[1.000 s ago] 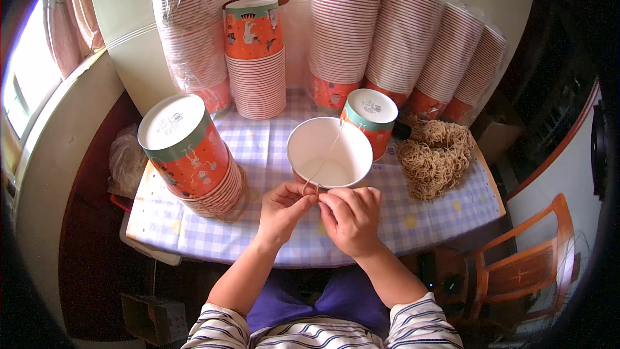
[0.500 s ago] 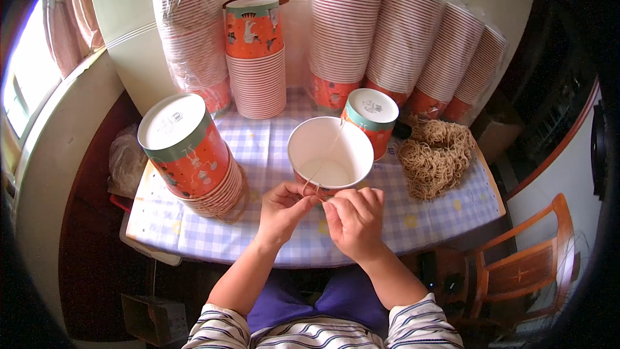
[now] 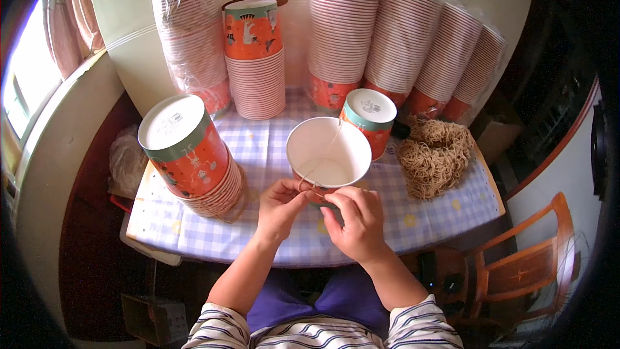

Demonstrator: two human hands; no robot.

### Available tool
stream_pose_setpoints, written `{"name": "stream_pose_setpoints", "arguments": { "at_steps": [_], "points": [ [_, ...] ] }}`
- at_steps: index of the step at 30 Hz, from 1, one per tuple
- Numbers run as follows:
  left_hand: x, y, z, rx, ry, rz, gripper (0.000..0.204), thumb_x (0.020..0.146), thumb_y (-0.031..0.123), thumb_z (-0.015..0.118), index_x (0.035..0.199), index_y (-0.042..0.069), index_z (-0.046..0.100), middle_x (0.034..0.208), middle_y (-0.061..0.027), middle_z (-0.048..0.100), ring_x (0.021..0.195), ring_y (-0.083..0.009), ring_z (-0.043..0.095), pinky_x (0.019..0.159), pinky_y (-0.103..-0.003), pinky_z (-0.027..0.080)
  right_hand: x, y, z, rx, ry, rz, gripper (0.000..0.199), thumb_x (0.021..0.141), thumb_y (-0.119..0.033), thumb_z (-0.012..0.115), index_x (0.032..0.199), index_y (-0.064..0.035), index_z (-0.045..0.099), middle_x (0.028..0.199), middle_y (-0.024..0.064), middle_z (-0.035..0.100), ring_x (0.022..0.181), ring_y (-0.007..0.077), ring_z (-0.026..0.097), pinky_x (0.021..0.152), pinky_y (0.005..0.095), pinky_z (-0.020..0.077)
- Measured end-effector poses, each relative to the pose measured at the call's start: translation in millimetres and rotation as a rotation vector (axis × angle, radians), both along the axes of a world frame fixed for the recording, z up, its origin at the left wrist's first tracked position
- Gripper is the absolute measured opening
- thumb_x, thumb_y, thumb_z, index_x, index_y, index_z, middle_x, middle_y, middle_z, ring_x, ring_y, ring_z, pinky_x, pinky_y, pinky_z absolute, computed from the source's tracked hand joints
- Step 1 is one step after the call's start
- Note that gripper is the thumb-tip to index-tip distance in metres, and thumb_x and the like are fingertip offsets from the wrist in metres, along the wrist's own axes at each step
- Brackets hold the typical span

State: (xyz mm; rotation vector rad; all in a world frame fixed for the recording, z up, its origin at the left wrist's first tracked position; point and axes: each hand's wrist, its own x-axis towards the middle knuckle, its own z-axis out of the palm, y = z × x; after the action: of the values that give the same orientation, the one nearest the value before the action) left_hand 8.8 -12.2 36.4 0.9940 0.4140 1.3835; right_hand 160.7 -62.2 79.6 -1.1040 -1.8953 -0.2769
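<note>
An upright white-lined paper bucket (image 3: 329,148) stands near the table's front, its open mouth toward me. A thin tan string (image 3: 321,167) crosses its mouth from the far rim to the near rim, where a small loop shows. My left hand (image 3: 281,208) is closed in a pinch on the string at the near rim. Just right of it is my right hand (image 3: 355,220), its thumb apart from the curled fingers and its index fingertip close to the left fingertips. Whether that fingertip touches the string is too fine to make out.
Upside-down stacked buckets (image 3: 194,155) stand left; a shorter orange and green one (image 3: 369,116) sits behind the open bucket. A tan string heap (image 3: 436,158) lies right. Tall bucket stacks in plastic (image 3: 342,26) line the back. A wooden chair (image 3: 526,268) stands right of the checked table (image 3: 271,139).
My right thumb has dropped away from the index finger, opening the pinch, and the right fingertips have shifted slightly up. My left hand keeps its pinch at the rim. The bucket has barely shifted left.
</note>
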Motion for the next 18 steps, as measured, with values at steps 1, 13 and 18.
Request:
{"name": "stream_pose_setpoints", "arguments": {
  "at_steps": [1, 13, 18],
  "points": [
    [0.6, 0.2, -0.3, 0.000, 0.001, -0.001, 0.009, 0.082, -0.004, 0.061, 0.091, -0.003, 0.057, 0.092, -0.0118, 0.064, 0.083, -0.0183, 0.063, 0.078, -0.031, 0.051, -1.5, 1.6, 0.9, 0.019, -0.020, 0.002, 0.033, 0.064, -0.005, 0.072, 0.093, -0.0081, 0.057, 0.091, 0.0053, 0.057, 0.079, 0.0229, 0.056, 0.069, 0.0349, 0.0391],
    [-1.5, 0.4, -9.2, 0.014, 0.044, 0.022, 0.012, 0.081, -0.006, 0.061, 0.092, -0.003, 0.058, 0.094, -0.0119, 0.064, 0.087, -0.0176, 0.062, 0.081, -0.030, 0.051, -8.4, 13.7, -5.8, 0.087, -0.109, -0.057, 0.021, 0.068, -0.004, 0.069, 0.084, -0.0087, 0.057, 0.083, 0.0020, 0.056, 0.072, 0.0195, 0.054, 0.067, 0.0342, 0.0381],
    [-1.9, -1.1, -9.8, 0.073, 0.097, 0.051, 0.012, 0.082, -0.005, 0.060, 0.093, -0.003, 0.058, 0.095, -0.0117, 0.064, 0.088, -0.0170, 0.061, 0.081, -0.030, 0.050, -9.2, 13.1, -8.1, 0.055, -0.116, -0.077, 0.019, 0.069, -0.004, 0.069, 0.083, -0.0089, 0.057, 0.082, 0.0025, 0.055, 0.072, 0.0201, 0.053, 0.066, 0.0345, 0.0380]
  ]
}}
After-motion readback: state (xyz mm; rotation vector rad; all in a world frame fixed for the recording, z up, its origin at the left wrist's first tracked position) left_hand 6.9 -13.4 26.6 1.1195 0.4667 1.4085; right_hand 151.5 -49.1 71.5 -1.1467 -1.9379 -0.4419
